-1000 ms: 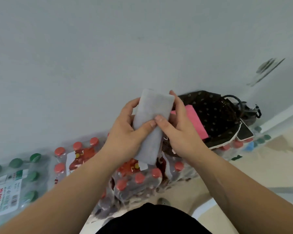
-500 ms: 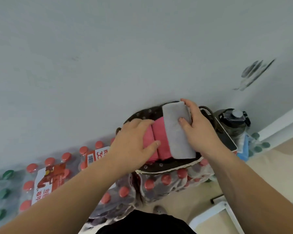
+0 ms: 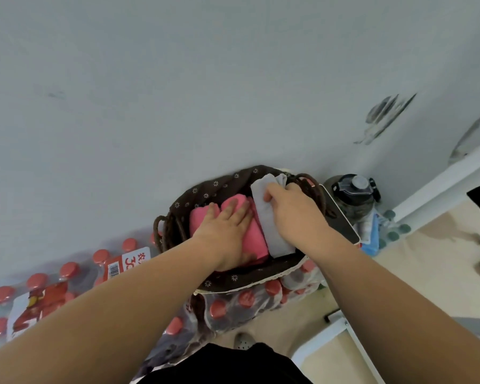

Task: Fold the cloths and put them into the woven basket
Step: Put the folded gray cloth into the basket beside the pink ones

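The woven basket with a dark flowered lining stands on packs of bottles against the wall. Inside it lie folded pink cloths. My left hand presses flat on the pink cloths with straight fingers. A folded grey cloth stands on edge to the right of the pink ones, and my right hand grips it from above, fingers curled over its top edge.
Shrink-wrapped packs of red-capped bottles lie along the wall at left and under the basket. A large dark water jug and a phone are right of the basket. A white frame runs at right.
The grey cloth went from held up between both hands down into the basket beside the pink cloths. My left hand let go of it and now presses on the pink cloths.
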